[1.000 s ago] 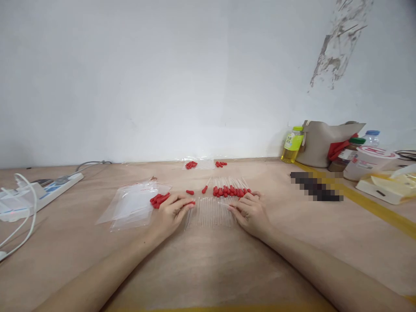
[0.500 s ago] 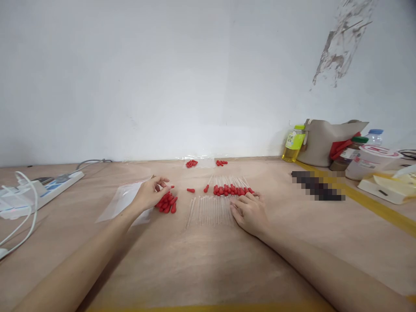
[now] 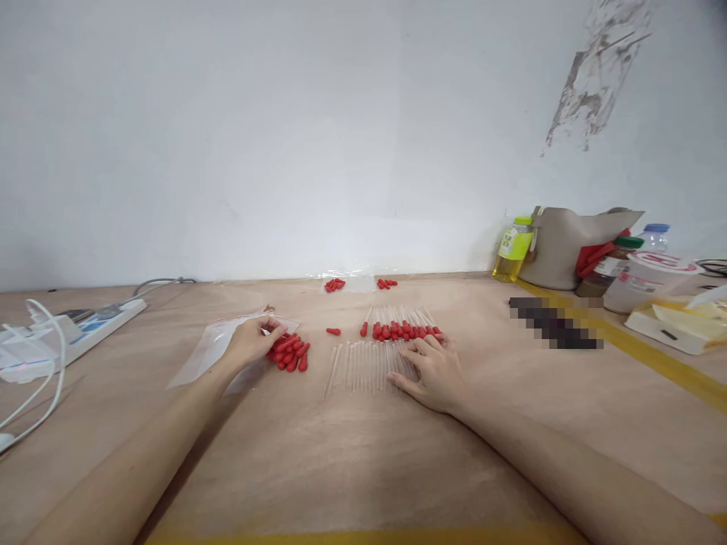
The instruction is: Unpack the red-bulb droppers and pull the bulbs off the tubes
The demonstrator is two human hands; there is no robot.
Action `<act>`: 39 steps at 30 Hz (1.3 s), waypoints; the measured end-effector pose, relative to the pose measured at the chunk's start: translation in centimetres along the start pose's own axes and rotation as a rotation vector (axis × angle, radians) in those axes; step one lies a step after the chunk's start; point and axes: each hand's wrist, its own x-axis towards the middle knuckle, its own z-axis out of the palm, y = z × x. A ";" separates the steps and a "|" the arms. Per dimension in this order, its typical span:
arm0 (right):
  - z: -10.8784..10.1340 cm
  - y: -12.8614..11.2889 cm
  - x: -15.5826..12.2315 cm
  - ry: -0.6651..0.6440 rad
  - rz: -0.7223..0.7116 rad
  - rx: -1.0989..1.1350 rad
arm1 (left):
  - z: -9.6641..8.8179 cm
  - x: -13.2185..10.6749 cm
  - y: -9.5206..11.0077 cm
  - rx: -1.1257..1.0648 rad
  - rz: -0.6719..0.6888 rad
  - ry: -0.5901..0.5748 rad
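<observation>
A row of clear glass tubes (image 3: 357, 365) lies flat on the table in front of me. Behind it lies a row of tubes capped with red rubber bulbs (image 3: 404, 330). My right hand (image 3: 432, 369) rests flat on the right end of the bare tubes, fingers stretched out. My left hand (image 3: 251, 342) sits on the clear plastic bags (image 3: 211, 353), its fingers curled at the edge of a small heap of loose red bulbs (image 3: 291, 353). I cannot make out whether it holds one. A single red bulb (image 3: 333, 331) lies apart between the heap and the capped row.
Two small bags of red bulbs (image 3: 335, 284) lie by the wall. A white power strip with cables (image 3: 73, 331) is at the left. At the right stand a yellow-green bottle (image 3: 513, 250), a beige bag (image 3: 571, 247), jars, a lidded tub (image 3: 647, 281) and yellow tape (image 3: 653, 359).
My left hand left the tubes, swung left to the bags and red bulb heap, then curled in. My right hand slid slightly left along the bare tubes.
</observation>
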 end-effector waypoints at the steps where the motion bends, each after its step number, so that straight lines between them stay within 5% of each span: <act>1: 0.0 0.0 0.0 0.000 0.002 0.000 | -0.1 0.0 0.0 -0.007 -0.012 0.009; 15: -0.1 -0.1 0.0 0.033 0.048 0.021 | 0.0 0.8 -0.4 -0.052 -0.015 0.082; 21: -0.1 0.0 0.0 0.091 0.029 0.020 | 2.0 -0.2 6.6 0.152 0.310 0.044; 26: -0.4 0.2 -0.1 0.109 0.040 0.033 | 6.2 0.2 12.5 0.240 0.310 -0.107; 32: -0.8 0.4 -0.1 0.095 0.071 0.052 | 8.6 2.6 13.8 0.253 0.151 -0.197; 39: -0.4 0.8 -0.2 0.145 0.149 0.078 | 5.2 1.1 12.9 0.147 0.257 -0.183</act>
